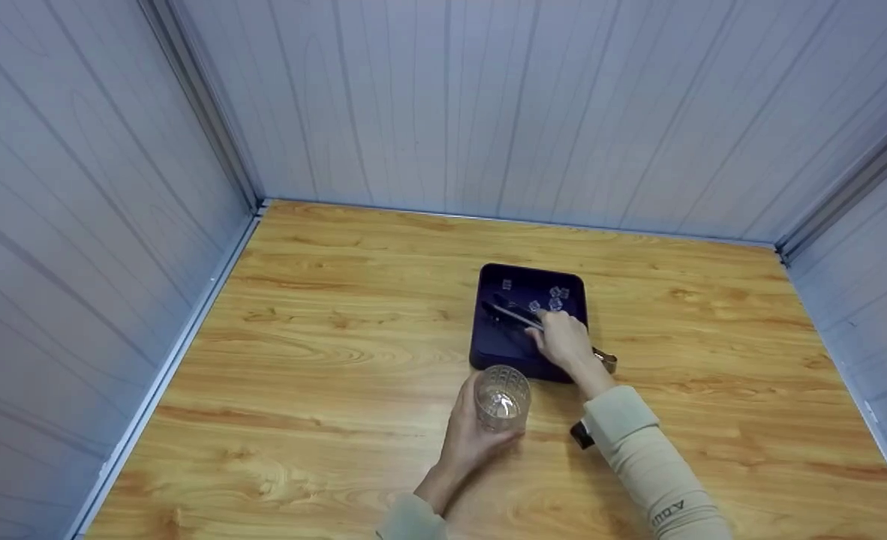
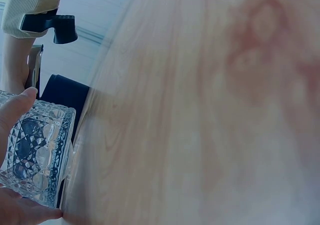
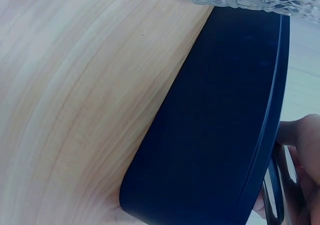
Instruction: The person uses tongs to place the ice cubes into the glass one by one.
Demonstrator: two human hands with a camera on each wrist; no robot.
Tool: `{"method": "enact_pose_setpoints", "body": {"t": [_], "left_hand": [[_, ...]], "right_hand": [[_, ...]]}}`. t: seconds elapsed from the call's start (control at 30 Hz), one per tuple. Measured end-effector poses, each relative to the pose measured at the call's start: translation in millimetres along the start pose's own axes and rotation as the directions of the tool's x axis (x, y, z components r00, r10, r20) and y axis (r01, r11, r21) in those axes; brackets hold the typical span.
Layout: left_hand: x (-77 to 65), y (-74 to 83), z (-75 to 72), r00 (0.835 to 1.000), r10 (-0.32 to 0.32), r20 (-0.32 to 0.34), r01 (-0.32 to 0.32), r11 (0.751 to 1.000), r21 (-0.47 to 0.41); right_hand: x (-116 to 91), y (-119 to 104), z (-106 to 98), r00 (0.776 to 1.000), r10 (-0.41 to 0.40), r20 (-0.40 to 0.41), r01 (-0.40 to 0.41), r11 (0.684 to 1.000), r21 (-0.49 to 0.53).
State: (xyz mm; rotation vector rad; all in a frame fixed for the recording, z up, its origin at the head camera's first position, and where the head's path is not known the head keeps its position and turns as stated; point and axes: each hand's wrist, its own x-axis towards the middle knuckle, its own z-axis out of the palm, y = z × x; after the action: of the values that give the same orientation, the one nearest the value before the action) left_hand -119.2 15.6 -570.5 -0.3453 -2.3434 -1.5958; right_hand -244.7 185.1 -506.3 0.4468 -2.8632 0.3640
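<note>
Left hand (image 1: 467,442) grasps clear, patterned-glass tumbler (image 1: 502,397). Right hand (image 1: 566,341) grasps silver, black-tipped metal tongs (image 1: 520,316), extending far-left. Beige sleeve (image 1: 657,469) reads "AQU".

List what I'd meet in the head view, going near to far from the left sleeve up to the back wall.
Left sleeve → clear glass → dark tray → back wall.

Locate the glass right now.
In the head view, the glass is low, just right of centre, held in the left hand by the near edge of the dark tray.
</note>
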Motion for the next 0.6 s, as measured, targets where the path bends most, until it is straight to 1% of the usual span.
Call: {"method": "enact_pose_setpoints", "body": {"t": [0.4,0.6], "left_hand": [[0.2,1.0,0.1,1.0,0.011,-0.002,-0.011,1.0,-0.01],[0.3,2.4,-0.6,1.0,0.001,0.002,-0.001,1.0,-0.009]], "right_hand": [[-0.5,0.7,-0.6,1.0,0.008,0.001,-0.008,1.0,0.027],[-0.5,0.9,-0.1,1.0,0.0,-0.013,0.0,1.0,0.031]]}}
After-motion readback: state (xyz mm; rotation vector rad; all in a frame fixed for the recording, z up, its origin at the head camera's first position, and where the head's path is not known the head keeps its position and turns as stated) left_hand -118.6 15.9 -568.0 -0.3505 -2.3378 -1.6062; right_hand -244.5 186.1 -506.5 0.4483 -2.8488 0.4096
